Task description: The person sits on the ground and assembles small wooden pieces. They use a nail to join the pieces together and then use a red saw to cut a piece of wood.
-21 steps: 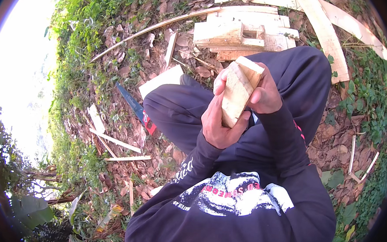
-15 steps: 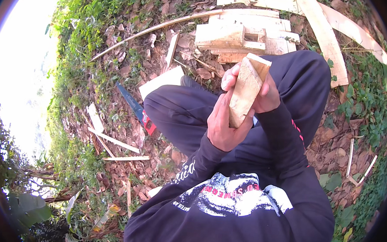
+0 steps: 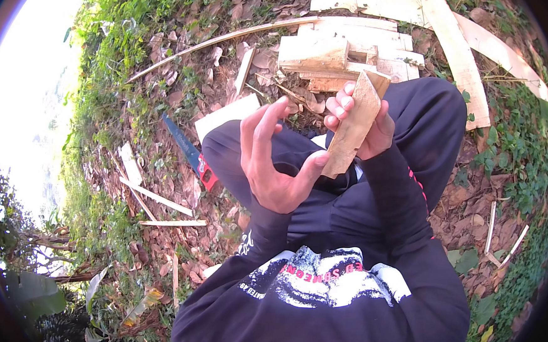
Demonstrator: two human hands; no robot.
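Observation:
Above my crossed legs, my right hand (image 3: 380, 132) grips a wooden block (image 3: 355, 129), its fingers wrapped round from behind. The block is pale, with an angled upper end, and it is tilted with that end up and to the right. A darker side face shows near its top. My left hand (image 3: 279, 165) is open to the left of the block, fingers spread and raised. Its thumb tip is close to the block's lower left edge; whether it touches, I cannot tell.
A stack of planks (image 3: 357, 35) with a notched wooden piece (image 3: 316, 53) on it lies ahead. Long boards (image 3: 457, 53) cross at the far right. A handsaw (image 3: 190, 153) with a red handle rests by my left knee, near a flat board (image 3: 227, 115). Offcut strips (image 3: 173, 222) lie among dry leaves.
My left hand has let go of the block and moved left, its fingers spreading. The block, still in my right hand, has shifted slightly right and down.

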